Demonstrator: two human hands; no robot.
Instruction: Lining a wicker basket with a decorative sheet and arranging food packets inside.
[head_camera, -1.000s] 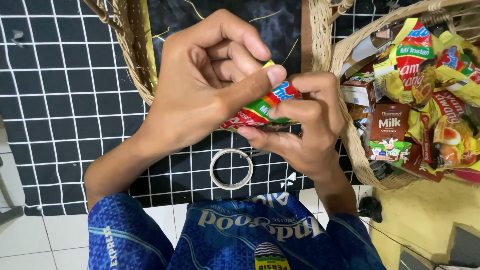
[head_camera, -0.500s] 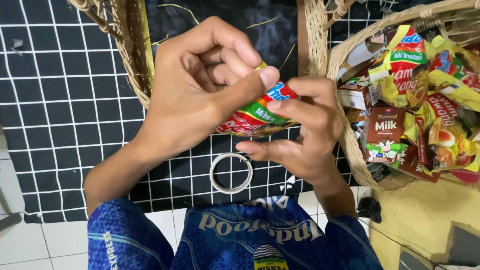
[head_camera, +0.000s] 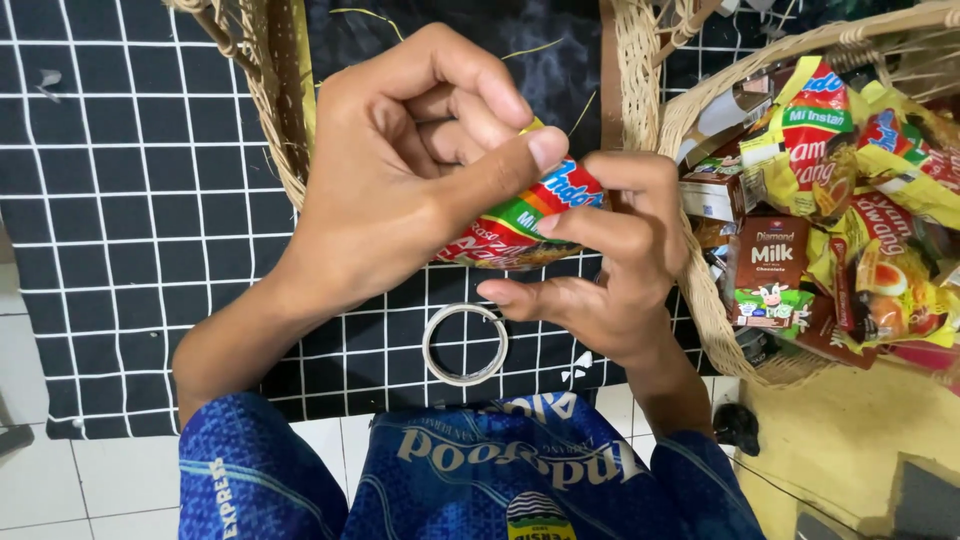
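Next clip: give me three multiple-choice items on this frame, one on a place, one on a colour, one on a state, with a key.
1. Where does the tape roll lie?
A. in the right basket
B. on the checked cloth below the hands
C. on the yellow floor

2. What colour is the carton with the cow picture?
A. brown
B. white
C. blue

3. How is the noodle packet held?
A. lying loose on the cloth
B. by the left hand alone
C. by both hands, right hand too

Key: B, the ring sits on the grid cloth; A, its face is brown; C, fingers of both hands pinch it.
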